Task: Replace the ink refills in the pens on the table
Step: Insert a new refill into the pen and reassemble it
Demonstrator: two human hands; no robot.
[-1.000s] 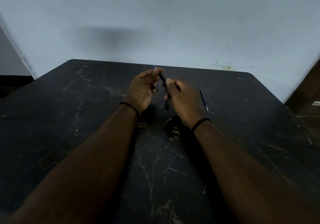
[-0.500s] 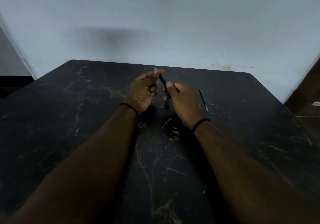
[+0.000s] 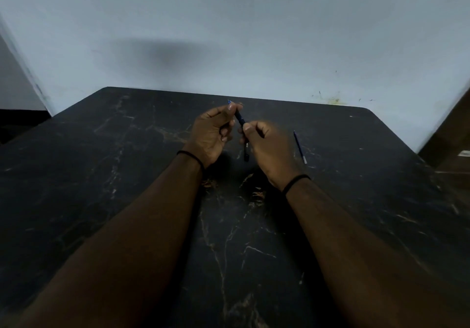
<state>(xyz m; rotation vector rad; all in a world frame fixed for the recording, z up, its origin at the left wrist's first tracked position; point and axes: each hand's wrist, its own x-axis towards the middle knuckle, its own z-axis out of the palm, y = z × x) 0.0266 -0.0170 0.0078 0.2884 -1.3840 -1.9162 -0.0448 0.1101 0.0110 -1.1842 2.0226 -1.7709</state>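
A dark pen [image 3: 240, 119] is held between both hands above the middle of the black marble table [image 3: 101, 175]. My left hand [image 3: 209, 130] pinches its upper end, where a blue tip pokes out past the thumb. My right hand [image 3: 269, 147] grips the pen's lower part, and the dark lower end with its clip hangs below the fingers. A thin blue ink refill [image 3: 300, 147] lies loose on the table just right of my right hand.
A pale wall rises right behind the table's far edge. A brown wooden piece of furniture [image 3: 452, 144] stands past the table's right corner. The floor drops away dark at the left.
Both hands have stayed in place on the pen; the right hand's fingers have shifted slightly along the barrel. The loose refill has not moved.
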